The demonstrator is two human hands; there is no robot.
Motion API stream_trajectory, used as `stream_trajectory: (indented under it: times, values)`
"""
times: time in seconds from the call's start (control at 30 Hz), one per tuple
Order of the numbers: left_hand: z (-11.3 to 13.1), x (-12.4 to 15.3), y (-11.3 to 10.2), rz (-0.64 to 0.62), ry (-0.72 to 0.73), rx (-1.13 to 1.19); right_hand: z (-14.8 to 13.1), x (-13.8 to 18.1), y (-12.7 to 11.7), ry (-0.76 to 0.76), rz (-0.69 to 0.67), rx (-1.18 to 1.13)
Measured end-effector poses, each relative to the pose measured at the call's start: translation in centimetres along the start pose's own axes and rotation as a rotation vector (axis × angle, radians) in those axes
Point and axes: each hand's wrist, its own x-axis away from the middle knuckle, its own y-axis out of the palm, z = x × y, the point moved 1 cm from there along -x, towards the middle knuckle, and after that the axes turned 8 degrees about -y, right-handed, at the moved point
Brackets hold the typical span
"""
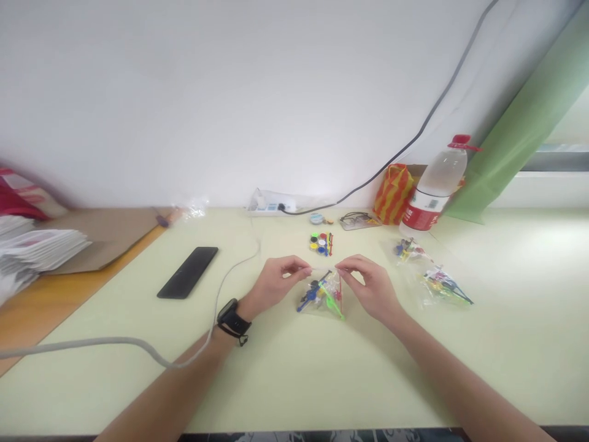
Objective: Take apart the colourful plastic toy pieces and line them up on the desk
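Observation:
A small clear plastic bag (pixel 322 293) with coloured plastic pieces, blue, green and red, lies on the pale green table (pixel 294 368) between my hands. My left hand (pixel 276 282) pinches the bag's top left corner, fingers closed. My right hand (pixel 370 285) pinches the top right corner the same way. A black watch sits on my left wrist. Just beyond the bag lies a cluster of loose coloured discs and sticks (pixel 321 243).
Two more clear bags of coloured pieces (pixel 442 285) lie to the right. A water bottle (pixel 435 184), a striped orange bag (pixel 392 193), glasses (pixel 356 218) and a power strip (pixel 269 205) stand along the wall. A black phone (pixel 188 272), grey cable (pixel 138 344) and stacked papers (pixel 32 252) are left.

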Motion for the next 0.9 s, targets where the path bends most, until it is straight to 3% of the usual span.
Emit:
stream_trajectory:
  times: [0.4,0.57,0.67,0.8,0.9]
  values:
    - [-0.1,0.1,0.2,0.005,-0.001,0.227,-0.4,0.6,0.2,-0.121,0.041,0.077]
    - [0.1,0.3,0.8,0.044,-0.091,0.257,-0.8,0.5,0.1,-0.153,0.013,0.059]
    - [0.1,0.3,1.2,0.011,-0.085,0.253,-1.1,0.2,0.2,-0.083,-0.022,-0.001]
    - [0.6,0.3,1.2,-0.026,0.029,0.037,-1.1,0.0,0.4,0.085,-0.124,-0.059]
    - [1.0,0.5,1.1,-0.023,0.036,-0.057,-0.9,-0.1,0.4,0.136,-0.169,-0.064]
